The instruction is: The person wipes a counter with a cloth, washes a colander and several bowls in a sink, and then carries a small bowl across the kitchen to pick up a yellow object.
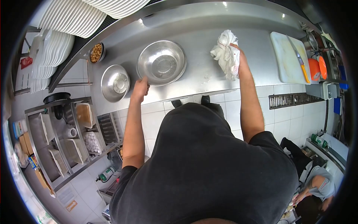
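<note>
My left hand (141, 89) is closed at the near rim of a large metal mixing bowl (175, 54), fingers pinching its edge. Nothing but a few shiny drops shows inside this bowl. Just left of that hand, a smaller metal bowl (108, 84) sits near the counter's front edge. Farther right, my right hand (241, 59) grips a crumpled white cloth (225, 52) over the steel counter (201, 41). Its fingertips are partly hidden in the folds. Wet spots mark the steel left of the cloth.
On the right lies a white cutting board (285, 63) bearing a yellow-handled knife (298, 56), beside orange containers (317, 69). A bowl of brown pieces (97, 53) stands far left. Stacked white plates (71, 16) fill the shelf above. Another person (317, 183) works behind, lower right.
</note>
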The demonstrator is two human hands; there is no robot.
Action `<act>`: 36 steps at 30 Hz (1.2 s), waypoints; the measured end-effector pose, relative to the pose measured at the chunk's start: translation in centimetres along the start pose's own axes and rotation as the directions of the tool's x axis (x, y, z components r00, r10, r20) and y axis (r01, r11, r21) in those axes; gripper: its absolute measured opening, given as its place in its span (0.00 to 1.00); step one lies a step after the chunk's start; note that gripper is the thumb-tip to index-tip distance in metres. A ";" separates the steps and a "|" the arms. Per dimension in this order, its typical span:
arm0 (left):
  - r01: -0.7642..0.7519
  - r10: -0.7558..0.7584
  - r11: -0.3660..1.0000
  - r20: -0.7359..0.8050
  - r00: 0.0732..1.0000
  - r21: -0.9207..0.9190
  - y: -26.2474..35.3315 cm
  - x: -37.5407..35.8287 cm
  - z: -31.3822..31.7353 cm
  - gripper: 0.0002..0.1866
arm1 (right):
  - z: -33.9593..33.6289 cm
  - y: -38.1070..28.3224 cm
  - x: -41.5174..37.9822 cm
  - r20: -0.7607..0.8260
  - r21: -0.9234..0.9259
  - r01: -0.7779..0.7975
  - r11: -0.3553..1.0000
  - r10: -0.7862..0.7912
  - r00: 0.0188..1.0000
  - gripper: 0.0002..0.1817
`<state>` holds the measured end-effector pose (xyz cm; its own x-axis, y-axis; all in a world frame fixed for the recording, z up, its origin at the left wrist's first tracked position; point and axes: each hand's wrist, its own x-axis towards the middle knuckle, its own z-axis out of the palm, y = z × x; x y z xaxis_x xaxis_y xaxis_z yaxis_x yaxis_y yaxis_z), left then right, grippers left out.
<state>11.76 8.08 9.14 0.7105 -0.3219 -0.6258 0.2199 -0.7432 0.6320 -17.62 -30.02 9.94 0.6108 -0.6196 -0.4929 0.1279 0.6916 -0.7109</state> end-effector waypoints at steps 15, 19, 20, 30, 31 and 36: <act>0.008 0.003 0.960 -0.040 0.999 0.279 2.1 -1.7 -3.3 0.33 | 2.1 -1.7 -1.3 -0.076 -0.208 0.104 0.973 -0.122 0.990 0.24; -0.214 0.303 0.821 -0.085 0.949 0.529 2.9 -3.4 -4.8 0.32 | 1.6 -1.3 -0.5 -0.068 -0.203 0.081 0.976 -0.096 0.993 0.25; -0.222 0.302 0.852 -0.098 0.948 0.474 2.7 -3.3 -5.3 0.31 | 1.7 -1.4 -0.7 -0.072 -0.201 0.082 0.976 -0.098 0.993 0.25; -0.098 -0.035 0.887 -0.278 0.960 -0.451 -0.3 -6.8 -15.0 0.19 | 2.1 -1.7 -1.4 -0.082 -0.159 0.079 0.984 -0.093 0.992 0.26; -0.106 -0.052 0.864 -0.296 0.954 -0.493 -1.7 -6.5 -15.6 0.19 | 2.1 -1.7 -1.5 -0.083 -0.152 0.073 0.986 -0.086 0.993 0.26; -0.037 -0.205 0.778 -0.308 0.929 -0.628 -8.2 -3.5 -17.2 0.16 | 2.6 -2.4 -1.9 -0.109 -0.147 0.025 0.989 -0.041 0.993 0.26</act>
<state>18.98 25.39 14.08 0.8209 0.0338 -0.5701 0.5647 -0.1978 0.8013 -17.01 -29.54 13.89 0.5160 -0.6842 -0.5153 0.0268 0.6142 -0.7887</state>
